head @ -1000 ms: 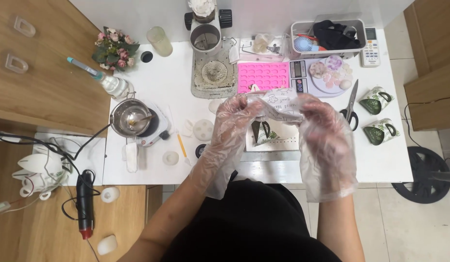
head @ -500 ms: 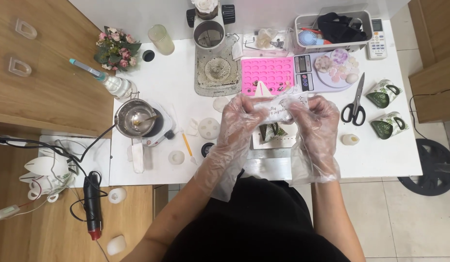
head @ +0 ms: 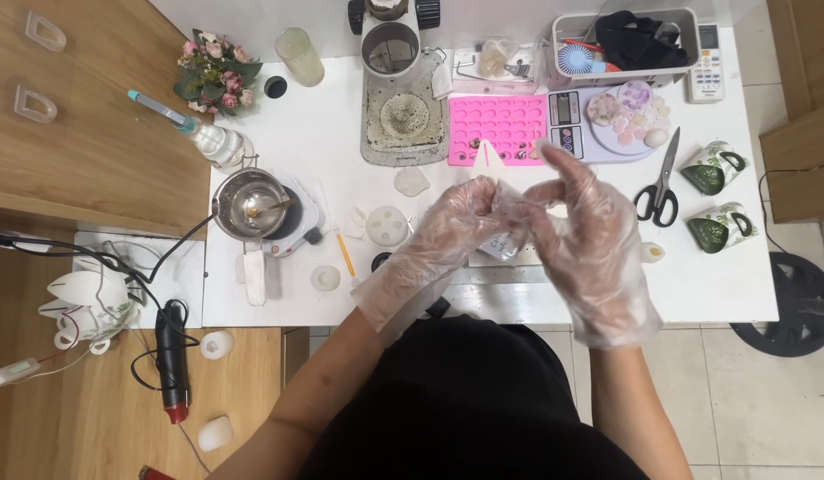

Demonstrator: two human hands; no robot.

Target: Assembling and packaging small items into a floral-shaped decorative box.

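Over the white desk (head: 741,293) near its front edge, the gloved left hand (head: 456,222) and gloved right hand (head: 576,236) both pinch closed on a small clear plastic packet (head: 502,233); they seem mid-opening it, needing a steady pull next
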